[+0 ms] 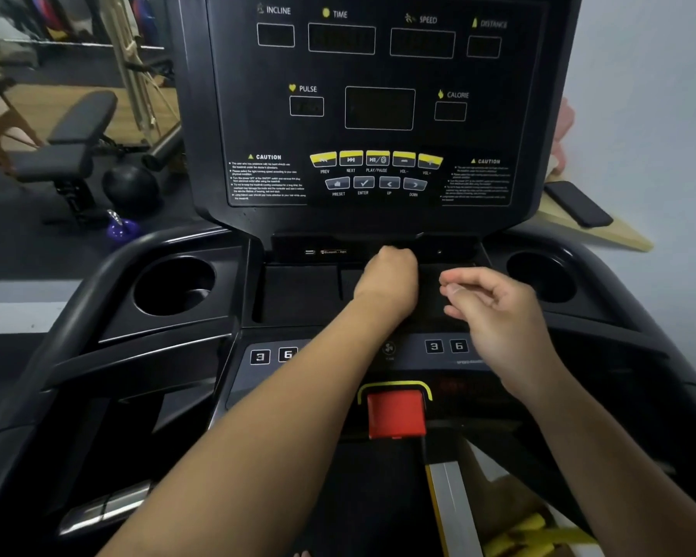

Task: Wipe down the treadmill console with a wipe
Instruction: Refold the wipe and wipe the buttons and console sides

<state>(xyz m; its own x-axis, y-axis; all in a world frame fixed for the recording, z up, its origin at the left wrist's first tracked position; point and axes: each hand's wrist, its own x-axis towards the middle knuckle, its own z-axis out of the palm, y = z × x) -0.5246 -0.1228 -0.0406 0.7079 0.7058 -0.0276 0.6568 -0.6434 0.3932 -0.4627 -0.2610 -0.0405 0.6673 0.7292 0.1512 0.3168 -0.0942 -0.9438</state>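
1. just under the display, at the back of the recessed tray (298,291), i see my left hand (386,277) reached forward, knuckles up; its fingers curl away from the camera and are hidden, so i cannot tell whether they grip anything
2. the treadmill console (378,110) rises directly above those hidden fingers, all its windows dark, with the row of yellow buttons (376,158) straight above the left knuckles
3. my right hand (495,311) hovers just right of the left one, apart from it, over the right part of the tray; its fingers (465,280) are loosely bent and relaxed, thumb close to the forefinger, holding nothing
4. the left cup holder (173,285) sits well left of the left fingers, and the right cup holder (541,275) just beyond the right fingertips
5. the red safety key (396,412) lies nearer me than both sets of fingers, between my forearms
6. far left of the fingers stand a weight bench (73,142), a black ball (131,186) and a purple kettlebell (122,229); up and right of the right fingers, a dark phone (579,205) lies on a wooden board (619,235)
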